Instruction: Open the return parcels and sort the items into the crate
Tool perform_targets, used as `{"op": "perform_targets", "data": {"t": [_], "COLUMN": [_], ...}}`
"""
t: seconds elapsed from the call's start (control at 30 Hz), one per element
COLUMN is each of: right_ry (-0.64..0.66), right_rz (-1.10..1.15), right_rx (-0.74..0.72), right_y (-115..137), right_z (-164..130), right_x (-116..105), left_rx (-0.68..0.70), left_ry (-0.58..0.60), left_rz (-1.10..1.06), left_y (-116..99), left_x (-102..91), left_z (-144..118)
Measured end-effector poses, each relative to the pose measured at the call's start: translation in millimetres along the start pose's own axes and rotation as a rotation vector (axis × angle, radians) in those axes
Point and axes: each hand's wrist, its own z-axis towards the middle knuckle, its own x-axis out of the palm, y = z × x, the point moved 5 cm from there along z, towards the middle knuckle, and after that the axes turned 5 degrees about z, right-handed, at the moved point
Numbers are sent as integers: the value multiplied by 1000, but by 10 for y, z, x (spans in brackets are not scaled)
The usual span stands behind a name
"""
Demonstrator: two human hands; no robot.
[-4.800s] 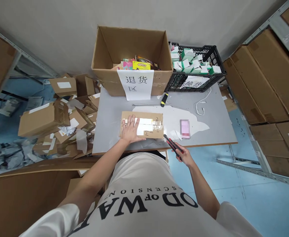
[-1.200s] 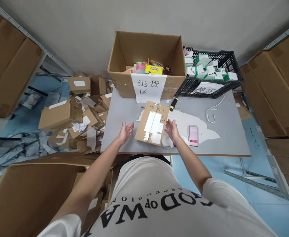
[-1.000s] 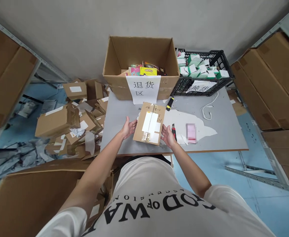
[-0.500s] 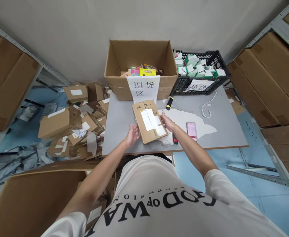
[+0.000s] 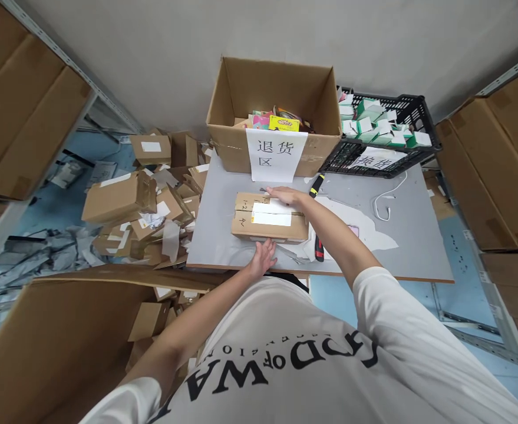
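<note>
A small brown cardboard box (image 5: 240, 218) with white labels and handwritten marks lies lengthwise on the grey table (image 5: 212, 235). My right hand (image 5: 284, 195) holds its far edge, the fingers reaching over the top. My left hand (image 5: 263, 259) is at the near side, fingers apart and at the box's lower edge. Right of the box lies a red-and-black utility knife (image 5: 319, 248). Farther back is a yellow-and-black utility knife (image 5: 316, 185). A phone (image 5: 355, 230) is mostly hidden by my right forearm.
Behind stands a large open carton (image 5: 230, 150) with colourful packs and a paper sign. Beside it, a black crate (image 5: 418, 159) holds green-and-white boxes. A white cable (image 5: 376, 206) lies right. Discarded cartons (image 5: 121, 200) pile up left; a big open carton (image 5: 86, 341) stands near me.
The cardboard box has turned from upright to sideways and lies lower on the table. My right hand has moved to its far edge, my left hand to its near side. The view has shifted.
</note>
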Motion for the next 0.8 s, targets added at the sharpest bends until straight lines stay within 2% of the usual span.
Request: {"op": "perform_targets", "data": {"t": [0.17,0.3,0.4,0.47,0.5,0.57,0.6,0.63,0.7,0.8], "right_ry": [28,-58,-276,-521,-658,-904,-982,-988,-876,-709], "right_rz": [27,89,139,190,219,259,246,211,123,-5], "right_rx": [29,-45,-218,-298,-293,-158,-18,139,394,638], "right_y": [-124,-173,-247,-450,-617,-1053,-1297,-1527,-1896,-2200], "right_z": [49,90,-15,-248,-413,-793,-982,-1144,-1379,-1543], "right_x": [55,2,-205,-377,-437,-442,-374,-256,68,543], "left_rx": [-21,-80,-67,56,139,313,397,468,549,513], "left_ry": [25,11,-11,-40,-69,-167,-219,-265,-316,-295], "left_rz": [29,151,394,612,732,1002,1143,1285,1539,1789], "left_y": [91,32,-178,-417,-548,-791,-886,-952,-988,-869], "left_x": [-41,-192,-310,-352,-362,-371,-363,-349,-314,-287], "left_z": [24,-10,-60,-93,-107,-119,-112,-93,-19,122]}}
